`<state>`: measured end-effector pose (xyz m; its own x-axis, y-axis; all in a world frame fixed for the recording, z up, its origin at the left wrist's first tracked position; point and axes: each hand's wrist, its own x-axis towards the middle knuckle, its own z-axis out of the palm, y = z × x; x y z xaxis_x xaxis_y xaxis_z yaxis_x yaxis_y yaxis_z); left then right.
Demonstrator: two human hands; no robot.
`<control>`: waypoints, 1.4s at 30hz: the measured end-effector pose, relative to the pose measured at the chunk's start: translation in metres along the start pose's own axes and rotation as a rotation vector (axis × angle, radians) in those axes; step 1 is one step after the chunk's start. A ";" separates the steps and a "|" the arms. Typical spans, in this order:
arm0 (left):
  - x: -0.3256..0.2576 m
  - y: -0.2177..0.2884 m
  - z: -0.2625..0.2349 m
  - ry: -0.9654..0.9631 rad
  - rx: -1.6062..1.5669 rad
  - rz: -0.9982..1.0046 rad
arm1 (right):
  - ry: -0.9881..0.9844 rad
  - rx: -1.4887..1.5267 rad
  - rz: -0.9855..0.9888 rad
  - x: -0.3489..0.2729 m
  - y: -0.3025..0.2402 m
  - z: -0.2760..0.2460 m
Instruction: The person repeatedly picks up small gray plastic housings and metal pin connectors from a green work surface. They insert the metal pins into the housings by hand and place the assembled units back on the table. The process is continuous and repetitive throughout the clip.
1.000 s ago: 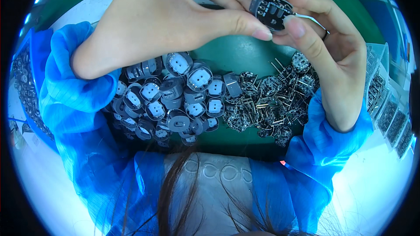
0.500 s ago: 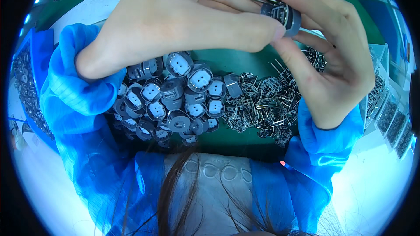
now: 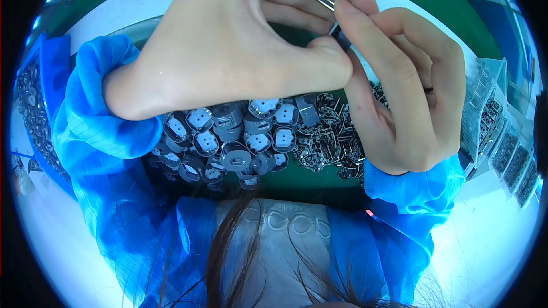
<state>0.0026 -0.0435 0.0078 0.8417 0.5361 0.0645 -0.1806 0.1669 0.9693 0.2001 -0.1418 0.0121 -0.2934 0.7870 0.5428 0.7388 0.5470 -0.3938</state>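
Note:
Both hands meet at the upper middle around a dark grey round housing (image 3: 342, 39), mostly hidden by the fingers. Thin metal pins (image 3: 323, 0) stick out above it. My left hand (image 3: 228, 63) grips the housing between thumb and fingers. My right hand (image 3: 399, 74) is closed on its right side, with index finger and thumb against it. Below the left hand lies a pile of grey round housings (image 3: 234, 159), many showing white inserts with two holes. Beside it, under the right hand, is a heap of small circuit assemblies with metal pins (image 3: 328, 142).
At the far left stands a blue bin (image 3: 56, 63) holding more grey parts. Clear trays (image 3: 485, 80) with small metal parts line the right side. The piles lie on a green surface (image 3: 308, 178), and a pale curved rim (image 3: 114, 14) runs behind the hands.
My right hand has shifted left and turned, its fingers now covering most of the housing. The held housing has moved left and slightly down. My left hand has dropped a little.

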 end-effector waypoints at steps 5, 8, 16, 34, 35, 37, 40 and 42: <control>0.014 0.030 -0.012 -0.019 -0.140 -0.392 | 0.046 0.016 -0.040 0.000 -0.002 0.005; 0.008 0.003 -0.021 -0.088 -0.194 -0.279 | 0.053 0.016 -0.038 -0.001 -0.001 0.004; 0.003 0.011 -0.013 -0.095 -0.129 -0.230 | 0.037 -0.083 0.011 0.004 0.003 -0.005; 0.004 0.006 0.004 -0.055 -0.181 -0.215 | 0.011 0.172 0.126 -0.006 -0.001 -0.010; 0.007 -0.001 0.003 -0.055 -0.243 -0.252 | -0.005 0.148 0.140 -0.008 0.000 -0.009; -0.001 0.003 0.001 -0.013 -0.283 -0.280 | -0.019 0.180 0.114 -0.002 0.001 -0.009; 0.000 -0.016 -0.007 -0.052 -0.290 -0.184 | -0.011 0.090 0.088 -0.004 0.000 -0.009; 0.006 -0.017 -0.010 -0.085 -0.253 -0.120 | -0.008 0.054 0.079 -0.006 0.001 -0.010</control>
<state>0.0061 -0.0350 -0.0104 0.9023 0.4308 -0.0171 -0.1893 0.4314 0.8821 0.2090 -0.1485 0.0158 -0.2400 0.8305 0.5026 0.7264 0.4971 -0.4746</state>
